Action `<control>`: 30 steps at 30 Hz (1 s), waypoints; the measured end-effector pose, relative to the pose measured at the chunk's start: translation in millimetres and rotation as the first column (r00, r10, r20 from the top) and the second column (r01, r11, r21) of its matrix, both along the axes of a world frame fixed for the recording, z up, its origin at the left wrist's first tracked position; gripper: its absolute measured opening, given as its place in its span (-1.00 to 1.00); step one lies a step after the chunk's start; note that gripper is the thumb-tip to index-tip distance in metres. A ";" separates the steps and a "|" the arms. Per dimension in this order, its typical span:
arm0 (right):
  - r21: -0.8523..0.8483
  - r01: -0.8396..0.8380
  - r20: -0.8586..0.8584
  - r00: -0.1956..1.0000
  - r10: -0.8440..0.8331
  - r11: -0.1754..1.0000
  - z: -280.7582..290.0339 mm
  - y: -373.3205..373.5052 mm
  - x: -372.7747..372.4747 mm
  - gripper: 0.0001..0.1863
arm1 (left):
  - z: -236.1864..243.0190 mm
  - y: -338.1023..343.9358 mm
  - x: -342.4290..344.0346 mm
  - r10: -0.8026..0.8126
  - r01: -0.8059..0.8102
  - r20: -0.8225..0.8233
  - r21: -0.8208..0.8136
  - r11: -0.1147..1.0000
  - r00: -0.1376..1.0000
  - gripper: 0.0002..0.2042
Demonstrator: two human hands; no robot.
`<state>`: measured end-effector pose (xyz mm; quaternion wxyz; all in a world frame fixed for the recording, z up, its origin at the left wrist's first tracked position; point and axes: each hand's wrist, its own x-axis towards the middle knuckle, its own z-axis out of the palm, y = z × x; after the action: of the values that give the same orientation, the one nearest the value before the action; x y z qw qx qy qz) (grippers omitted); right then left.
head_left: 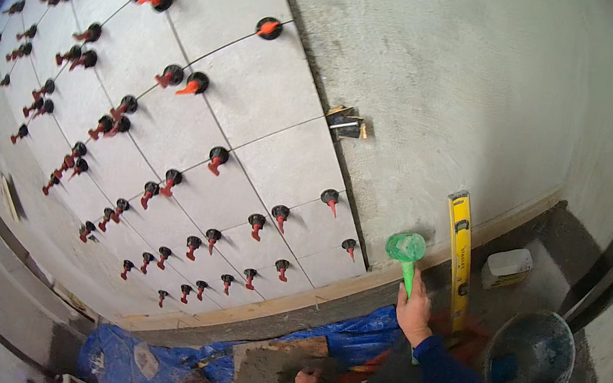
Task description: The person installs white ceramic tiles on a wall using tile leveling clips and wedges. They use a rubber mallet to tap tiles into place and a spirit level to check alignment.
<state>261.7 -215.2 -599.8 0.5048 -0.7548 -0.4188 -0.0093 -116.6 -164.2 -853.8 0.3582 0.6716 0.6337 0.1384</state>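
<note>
My right hand (412,312) grips a green mallet (405,246) by its handle, head upward, near the lower right edge of the pale wall tiles (283,87). Many black levelling caps with red levers (217,161) sit on the tile joints. A yellow spirit level (458,248) stands upright just right of the mallet. My left hand (307,378) is low by my knee, fingers curled; whether it holds anything is too small to make out.
Bare plaster wall (515,88) fills the upper right above a wooden batten (228,307). A small electrical box (345,124) sits beside the tiles. A white container (507,265) and a bucket (528,363) stand at right. Blue sheeting (135,365) and a cardboard piece (263,361) lie below.
</note>
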 end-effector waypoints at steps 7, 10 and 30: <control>0.064 0.000 0.048 0.999 -0.003 0.998 -1.8 1.1 4.0 -0.36 | 235.3 -21.6 93.8 -0.125 -0.084 0.316 0.571 0.816 0.941 -0.87; -0.005 -0.021 0.012 1.000 0.021 1.000 -3.8 -0.8 5.1 -0.34 | 380.9 -4.2 137.1 -0.371 -0.043 0.312 0.812 0.582 0.875 -0.86; -0.017 -0.058 0.040 0.997 0.059 0.998 -1.0 -5.7 16.2 -0.37 | 555.8 115.9 217.6 0.156 0.475 -0.481 0.877 0.077 0.863 -0.16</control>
<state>277.9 -220.9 -600.8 0.4901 -0.7460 -0.4508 -0.0064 101.1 -48.3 -298.0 -0.3341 0.8118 0.3552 0.3212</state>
